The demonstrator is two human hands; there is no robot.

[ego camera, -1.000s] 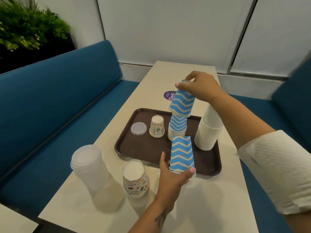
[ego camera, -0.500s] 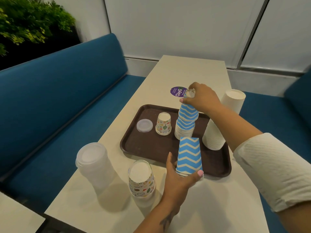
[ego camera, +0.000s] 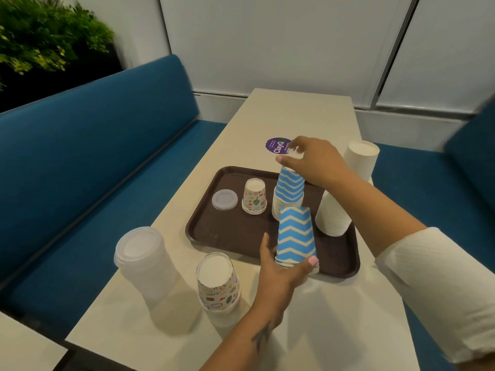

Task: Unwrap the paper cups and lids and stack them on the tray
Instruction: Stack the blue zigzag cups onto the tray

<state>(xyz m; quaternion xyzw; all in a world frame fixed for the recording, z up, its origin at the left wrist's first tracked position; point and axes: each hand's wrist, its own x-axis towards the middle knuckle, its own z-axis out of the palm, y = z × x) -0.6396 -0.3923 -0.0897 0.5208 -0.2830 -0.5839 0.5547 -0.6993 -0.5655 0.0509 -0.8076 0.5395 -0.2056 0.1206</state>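
Cream table [ego camera: 294,330], brown tray [ego camera: 230,231] — my right hand [ego camera: 310,162] grips the top of the blue chevron stack [ego camera: 288,199] on it; my left hand [ego camera: 281,271] holds more blue cups [ego camera: 294,236] at the tray's near edge.

Booth setup: long cream table [ego camera: 300,113] running away from camera to a pale grey panelled wall [ego camera: 267,41] with dark vertical seams. Teal upholstered bench [ego camera: 88,145] along the left, another teal seat [ego camera: 471,167] on the right. Green foliage planter [ego camera: 45,36] behind the left backrest, top-left corner. Round purple sticker [ego camera: 277,146] on the tabletop. Lighting even, soft shadows.
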